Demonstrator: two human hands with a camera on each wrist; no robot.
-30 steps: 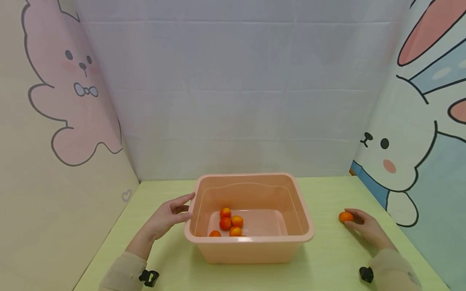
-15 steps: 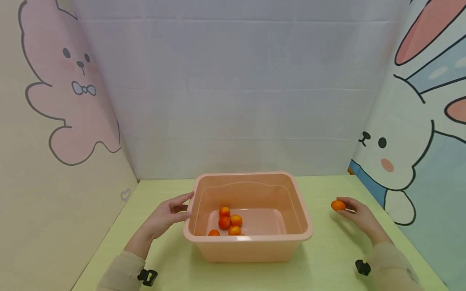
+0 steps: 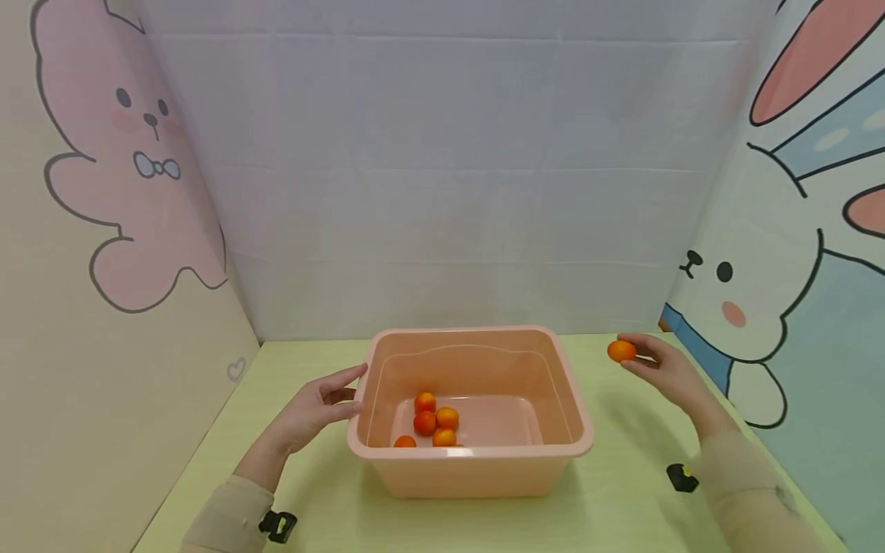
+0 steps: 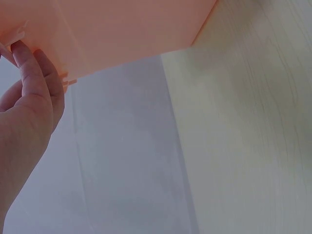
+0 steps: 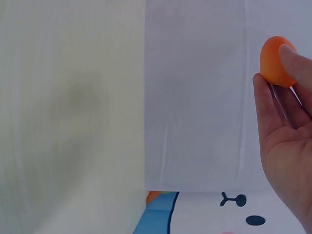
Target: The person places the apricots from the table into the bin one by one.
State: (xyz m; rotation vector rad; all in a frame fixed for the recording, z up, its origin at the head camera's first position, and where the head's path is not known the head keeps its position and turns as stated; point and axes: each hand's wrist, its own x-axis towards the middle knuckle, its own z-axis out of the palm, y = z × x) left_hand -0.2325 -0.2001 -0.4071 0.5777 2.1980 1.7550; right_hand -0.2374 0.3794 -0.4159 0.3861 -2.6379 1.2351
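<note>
Fruit [image 3: 621,351], small and orange, pinched in fingertips of right hand [image 3: 660,372], lifted above table [image 3: 622,491], right of tub [image 3: 470,453] and apart from it. Largest first: green table, carrying pink tub at its middle. Left hand [image 3: 314,411] at tub's left wall, fingers loosely spread, fingertips [image 4: 22,51] touching rim, gripping nothing. Five more fruits [image 3: 430,422] clustered on tub's floor toward its left near corner. Black wrist mounts [image 3: 276,526] near both sleeves, front of tub.
</note>
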